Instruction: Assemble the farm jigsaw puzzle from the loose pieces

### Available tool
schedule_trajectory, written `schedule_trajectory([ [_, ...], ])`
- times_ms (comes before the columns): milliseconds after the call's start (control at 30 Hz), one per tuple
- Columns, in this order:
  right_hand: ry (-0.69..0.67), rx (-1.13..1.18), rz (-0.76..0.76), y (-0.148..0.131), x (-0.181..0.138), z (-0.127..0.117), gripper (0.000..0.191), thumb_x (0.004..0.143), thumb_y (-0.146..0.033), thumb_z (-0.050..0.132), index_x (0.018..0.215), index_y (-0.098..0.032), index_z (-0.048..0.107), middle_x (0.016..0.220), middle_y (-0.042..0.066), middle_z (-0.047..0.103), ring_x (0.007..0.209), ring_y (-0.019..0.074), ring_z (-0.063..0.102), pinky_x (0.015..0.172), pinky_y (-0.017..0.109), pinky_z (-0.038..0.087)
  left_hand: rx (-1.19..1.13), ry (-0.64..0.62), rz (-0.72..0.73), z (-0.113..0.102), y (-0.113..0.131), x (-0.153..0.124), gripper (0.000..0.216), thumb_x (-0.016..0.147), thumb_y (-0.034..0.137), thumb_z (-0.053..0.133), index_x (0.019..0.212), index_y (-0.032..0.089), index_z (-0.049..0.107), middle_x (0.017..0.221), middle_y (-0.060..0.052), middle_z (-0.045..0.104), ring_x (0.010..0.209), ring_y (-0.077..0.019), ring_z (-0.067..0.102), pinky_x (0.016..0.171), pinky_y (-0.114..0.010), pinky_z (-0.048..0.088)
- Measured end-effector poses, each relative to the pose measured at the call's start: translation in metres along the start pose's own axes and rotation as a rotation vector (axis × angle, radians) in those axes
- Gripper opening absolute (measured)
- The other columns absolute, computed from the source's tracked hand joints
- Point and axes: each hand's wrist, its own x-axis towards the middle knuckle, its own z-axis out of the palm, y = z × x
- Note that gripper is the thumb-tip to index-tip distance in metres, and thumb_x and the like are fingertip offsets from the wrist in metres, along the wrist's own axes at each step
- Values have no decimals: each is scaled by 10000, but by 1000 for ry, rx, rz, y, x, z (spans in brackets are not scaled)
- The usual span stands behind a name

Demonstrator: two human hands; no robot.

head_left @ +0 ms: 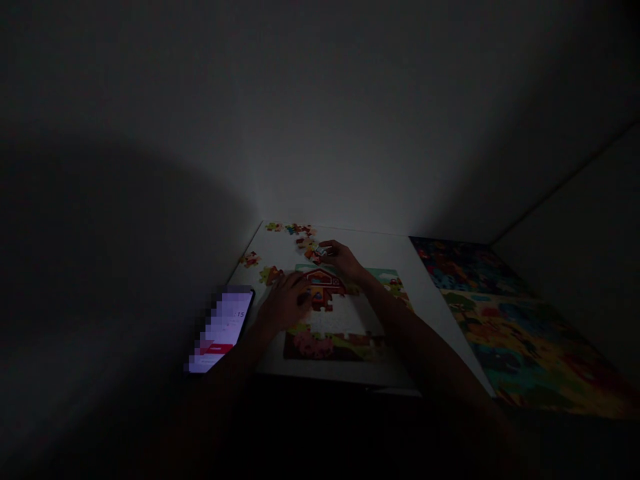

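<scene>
A partly assembled jigsaw puzzle (313, 350) lies on a white table, with a red barn at its top and a gap in its middle. My left hand (284, 303) rests over its left edge, fingers spread, beside the barn pieces. Above the barn, my right hand (341, 259) pinches a small puzzle piece (321, 251) between thumb and fingers. Other loose pieces lie just left of that hand, and a green and orange piece (270, 274) is near my left fingertips.
Several loose puzzle pieces (299, 229) are scattered at the table's back left. A lit phone (227, 327) stands at the left edge. Two colourful finished pictures (520, 333) lie to the right. White walls rise behind, and the scene is dim.
</scene>
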Motion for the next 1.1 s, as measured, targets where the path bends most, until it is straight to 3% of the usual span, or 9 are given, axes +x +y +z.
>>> schedule_trajectory([
  [233, 12, -89, 17, 0, -30, -37, 568, 679, -279, 692, 1223, -168, 570, 852, 15, 625, 782, 160, 613, 696, 272, 489, -14, 15, 9, 1, -1, 1, 303, 904, 281, 507, 1178, 229, 625, 1297, -85, 584, 1245, -253, 505, 1137, -494, 334],
  [467, 4, -125, 71, -3, -56, -57, 681, 678, -315, 726, 1321, -208, 529, 956, 25, 601, 768, 146, 588, 674, 264, 481, 2, 10, 15, 3, -3, 1, 298, 901, 286, 496, 1172, 247, 615, 1314, -65, 577, 1259, -239, 503, 1151, -495, 309],
  [700, 21, -77, 79, 7, -72, -62, 677, 708, -290, 678, 1356, -191, 510, 882, 11, 600, 759, 149, 567, 707, 283, 485, 31, 1, 21, 3, -3, 2, 329, 902, 312, 506, 1198, 221, 618, 1310, -82, 581, 1254, -247, 508, 1174, -505, 271],
  [867, 25, -104, 42, 5, -77, -65, 693, 746, -316, 677, 1404, -236, 474, 967, 21, 594, 805, 153, 584, 756, 304, 497, 29, 0, 15, 6, -5, 4, 328, 905, 305, 492, 1195, 221, 620, 1320, -80, 577, 1255, -244, 508, 1160, -500, 301],
  [1100, 44, 26, 60, 8, -79, -64, 599, 664, -300, 723, 1217, -216, 507, 993, 27, 604, 834, 162, 610, 738, 296, 515, 44, 5, 11, 9, -9, 5, 331, 911, 352, 485, 1188, 246, 630, 1315, -66, 592, 1242, -251, 522, 1154, -519, 301],
])
